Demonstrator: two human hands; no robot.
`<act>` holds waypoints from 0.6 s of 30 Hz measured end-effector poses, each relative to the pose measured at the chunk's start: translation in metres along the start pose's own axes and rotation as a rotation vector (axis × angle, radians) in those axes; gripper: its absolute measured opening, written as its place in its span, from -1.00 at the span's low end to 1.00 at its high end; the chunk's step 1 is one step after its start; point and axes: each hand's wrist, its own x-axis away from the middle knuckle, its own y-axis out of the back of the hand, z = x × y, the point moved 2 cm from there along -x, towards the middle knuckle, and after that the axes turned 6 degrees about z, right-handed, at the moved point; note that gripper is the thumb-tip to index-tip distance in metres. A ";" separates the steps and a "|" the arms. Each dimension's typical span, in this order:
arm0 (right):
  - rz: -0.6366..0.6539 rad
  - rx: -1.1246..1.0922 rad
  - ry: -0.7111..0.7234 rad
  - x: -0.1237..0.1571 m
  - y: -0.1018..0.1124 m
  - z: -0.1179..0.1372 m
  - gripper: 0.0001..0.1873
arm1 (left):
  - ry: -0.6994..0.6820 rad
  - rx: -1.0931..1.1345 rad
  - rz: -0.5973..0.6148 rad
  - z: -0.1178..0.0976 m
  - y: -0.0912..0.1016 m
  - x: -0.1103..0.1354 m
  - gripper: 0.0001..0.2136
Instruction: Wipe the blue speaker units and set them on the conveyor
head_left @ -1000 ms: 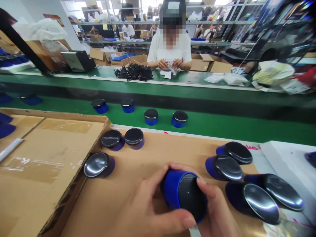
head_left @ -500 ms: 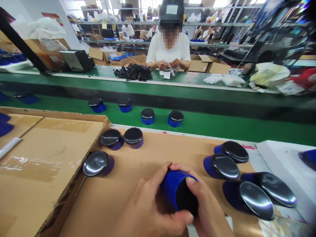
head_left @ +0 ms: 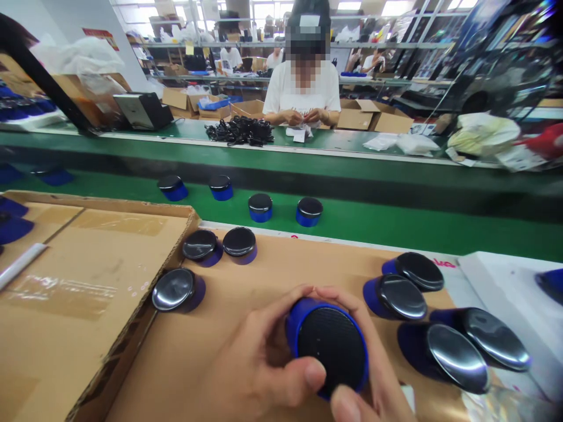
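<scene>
- Left hand [head_left: 257, 357]: curled, fingers and thumb round the rim of the small round speaker [head_left: 332, 346], firm hold.
- Right hand [head_left: 378, 375]: also closed on it from the other side, fingertips meeting the left hand's along the top edge, thumb low on the rim.
- Speaker sits between both palms, just above the cardboard sheet [head_left: 197, 357], blue body behind, black mesh face turned up to the head camera. Rim grip leaves the mesh uncovered.
- Right of the hands: four matching units with chrome backs [head_left: 457, 357], tilted, close together.
- Left and ahead of the hands: three more [head_left: 202, 246], spaced apart, just short of the cardboard tray [head_left: 88, 293].
- Further ahead: four units upright in a spaced row on the green conveyor belt [head_left: 352, 225], which keeps them separate.
- Across the belt: a co-worker's hands [head_left: 303, 116] work on something small, black cable bundle [head_left: 240, 130] beside them.
</scene>
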 end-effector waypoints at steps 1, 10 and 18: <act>0.012 0.034 0.000 0.000 0.002 -0.001 -0.12 | 0.000 0.009 0.011 -0.001 0.001 0.000 -0.50; 0.198 -0.171 -0.015 -0.001 -0.005 0.013 -0.41 | 0.083 -0.031 0.007 -0.012 -0.003 -0.004 -0.36; 0.248 -0.215 0.053 -0.004 -0.008 0.012 -0.39 | 0.071 -0.077 -0.023 -0.008 -0.002 0.000 -0.35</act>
